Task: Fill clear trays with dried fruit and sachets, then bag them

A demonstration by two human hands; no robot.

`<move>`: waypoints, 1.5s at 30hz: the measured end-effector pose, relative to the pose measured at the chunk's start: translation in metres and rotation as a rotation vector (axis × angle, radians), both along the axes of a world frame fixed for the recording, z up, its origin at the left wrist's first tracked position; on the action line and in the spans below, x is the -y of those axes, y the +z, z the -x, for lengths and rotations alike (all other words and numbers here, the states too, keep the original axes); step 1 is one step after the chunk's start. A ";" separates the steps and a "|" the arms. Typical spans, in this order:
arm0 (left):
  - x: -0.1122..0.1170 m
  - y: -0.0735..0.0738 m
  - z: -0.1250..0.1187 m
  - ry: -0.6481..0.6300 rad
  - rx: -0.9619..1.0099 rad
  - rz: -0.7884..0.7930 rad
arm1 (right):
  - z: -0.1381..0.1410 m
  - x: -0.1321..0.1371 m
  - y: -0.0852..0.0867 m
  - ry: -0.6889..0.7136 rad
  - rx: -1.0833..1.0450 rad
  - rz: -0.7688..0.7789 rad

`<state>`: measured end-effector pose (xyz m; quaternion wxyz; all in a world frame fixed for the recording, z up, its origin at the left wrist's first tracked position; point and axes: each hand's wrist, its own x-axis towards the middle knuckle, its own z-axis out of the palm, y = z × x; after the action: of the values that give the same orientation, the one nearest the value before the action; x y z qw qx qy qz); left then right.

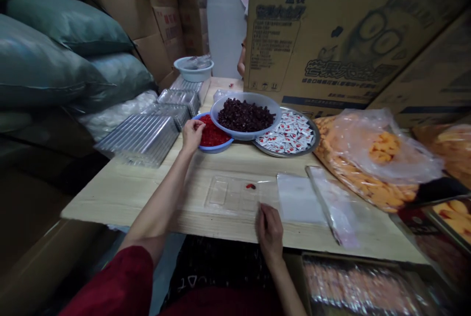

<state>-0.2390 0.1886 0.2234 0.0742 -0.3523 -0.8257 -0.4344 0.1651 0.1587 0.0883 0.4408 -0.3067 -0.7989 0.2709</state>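
My left hand [193, 134] reaches to the left rim of a blue bowl [217, 148] of small red pieces [212, 132]. Its fingers are pinched together, and what they hold, if anything, is too small to make out. At the table's front edge my right hand [270, 230] is closed, its fingertips on the near edge of a clear plastic tray [231, 198]. In one compartment of that tray lie a red piece and a dark piece [250, 186]. A larger bowl of dark red pieces [245, 116] overlaps the blue bowl.
A metal dish of small white printed packets [289, 134] stands right of the bowls. Stacked clear trays [142, 137] line the left. White sheets [300, 198] and a plastic sleeve [331, 203] lie at right, near bagged orange pieces [342, 159]. A large carton [316, 36] stands behind; another person's arm [242, 58] shows beside it.
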 end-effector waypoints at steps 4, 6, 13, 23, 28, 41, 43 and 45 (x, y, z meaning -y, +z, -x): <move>-0.020 0.041 -0.021 -0.111 -0.141 -0.247 | 0.003 0.001 0.001 -0.019 0.013 -0.004; -0.042 0.059 -0.031 -0.298 -0.186 -0.148 | 0.003 0.001 0.002 -0.024 0.027 -0.011; -0.108 0.063 -0.048 -0.609 -0.173 0.371 | 0.004 0.001 0.004 -0.034 0.045 -0.028; -0.094 0.059 -0.045 -0.429 0.043 -0.119 | 0.002 0.000 0.008 -0.035 0.079 -0.006; -0.007 0.047 -0.122 -0.670 0.097 -0.187 | 0.002 0.000 0.009 -0.051 0.100 0.021; 0.046 -0.073 -0.214 -0.907 0.064 0.317 | 0.001 -0.001 0.008 -0.036 0.102 0.027; 0.049 -0.073 -0.213 -0.916 0.088 0.273 | 0.000 -0.001 0.010 -0.024 0.089 0.035; 0.053 -0.072 -0.208 -0.940 0.099 0.238 | -0.002 -0.002 0.011 -0.005 0.073 0.043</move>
<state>-0.0307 0.1357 0.1518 -0.2099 -0.6719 -0.6237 -0.3398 0.1673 0.1607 0.0998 0.4055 -0.3275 -0.8077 0.2755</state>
